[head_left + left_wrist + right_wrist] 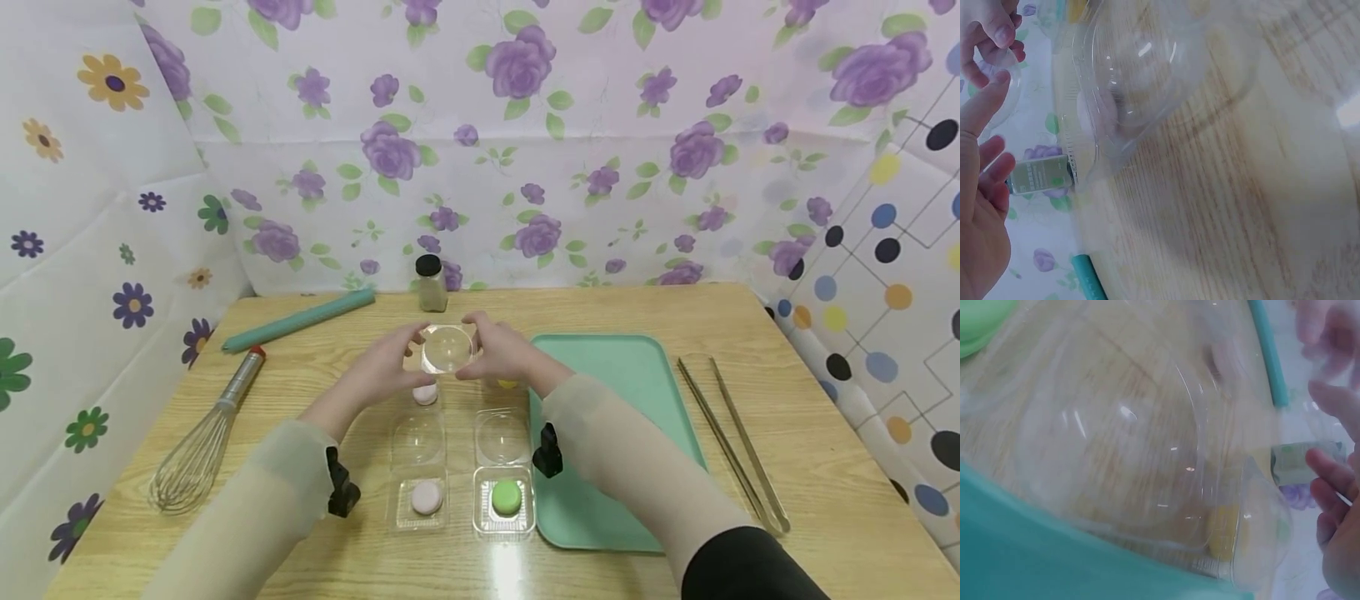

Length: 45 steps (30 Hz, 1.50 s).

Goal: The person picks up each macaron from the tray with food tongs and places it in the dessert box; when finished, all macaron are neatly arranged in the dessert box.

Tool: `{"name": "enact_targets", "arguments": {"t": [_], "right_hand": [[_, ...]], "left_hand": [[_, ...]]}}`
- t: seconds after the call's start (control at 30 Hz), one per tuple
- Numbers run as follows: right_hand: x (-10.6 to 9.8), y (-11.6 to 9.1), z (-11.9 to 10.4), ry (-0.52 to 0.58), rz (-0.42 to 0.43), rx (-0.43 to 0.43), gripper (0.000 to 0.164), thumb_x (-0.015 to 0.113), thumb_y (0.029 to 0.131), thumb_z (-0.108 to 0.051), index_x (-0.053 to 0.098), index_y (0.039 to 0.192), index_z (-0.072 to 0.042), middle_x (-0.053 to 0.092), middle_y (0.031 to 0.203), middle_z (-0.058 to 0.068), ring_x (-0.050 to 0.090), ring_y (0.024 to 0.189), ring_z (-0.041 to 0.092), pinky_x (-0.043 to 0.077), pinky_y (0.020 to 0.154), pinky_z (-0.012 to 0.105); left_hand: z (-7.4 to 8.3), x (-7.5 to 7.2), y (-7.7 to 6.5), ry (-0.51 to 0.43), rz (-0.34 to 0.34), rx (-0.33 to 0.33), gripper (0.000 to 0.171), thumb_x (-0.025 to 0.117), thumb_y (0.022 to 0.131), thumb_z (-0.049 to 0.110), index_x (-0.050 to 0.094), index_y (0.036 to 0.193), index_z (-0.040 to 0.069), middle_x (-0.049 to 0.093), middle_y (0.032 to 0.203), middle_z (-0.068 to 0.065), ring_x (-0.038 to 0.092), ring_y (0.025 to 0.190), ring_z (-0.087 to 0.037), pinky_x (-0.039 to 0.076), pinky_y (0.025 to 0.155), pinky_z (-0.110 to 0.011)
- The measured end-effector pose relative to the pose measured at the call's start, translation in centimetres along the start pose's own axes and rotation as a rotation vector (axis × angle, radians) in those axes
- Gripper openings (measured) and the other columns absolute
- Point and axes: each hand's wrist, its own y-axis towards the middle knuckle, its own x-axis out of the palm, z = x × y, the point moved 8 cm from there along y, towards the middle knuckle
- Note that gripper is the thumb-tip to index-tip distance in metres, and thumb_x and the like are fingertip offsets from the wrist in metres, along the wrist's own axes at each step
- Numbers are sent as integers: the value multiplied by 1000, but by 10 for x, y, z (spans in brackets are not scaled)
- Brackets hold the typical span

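Left hand (384,365) and right hand (510,352) pinch clear lid (448,349) by opposite edges; probably light, slick, easily dented; best held edge-only, gently.

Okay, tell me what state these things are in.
Clear plastic piece: held by left hand and right hand
Front left box: open, pink macaron inside
Front right box: open, green macaron inside
Back right box: looks closed
Jar: upright, capped
Tongs: lying, spread
Whisk: lying
Teal rod: lying
Tray: lying flat
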Motion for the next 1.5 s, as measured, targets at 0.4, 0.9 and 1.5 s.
{"name": "enact_targets", "arguments": {"t": [0.4,0.9,1.5], "right_hand": [[3,-3,-5,-8,-3,-126,93,80,74,-31,24,145,-9,61,97,1,57,90,17,46,79,30],[2,-10,-2,604,-133,57,57,50,94,-46,34,140,-17,66,105,12,60,101,33,42,88,52],[19,-15,-8,999,-300,211,67,33,94,-59,39,139,-10,63,80,12,58,67,18,45,60,27]], "left_hand": [[5,-6,-1,66,39,18,86,82,70,32,37,139,4,41,135,-15,41,119,-34,37,97,-49],[17,-23,-10,227,248,150,81,82,67,39,44,130,4,48,127,-15,41,117,-33,30,99,-51],[44,-28,-31,429,527,519,96,90,54,32,38,130,4,45,121,-14,45,96,-31,38,81,-45]]}}
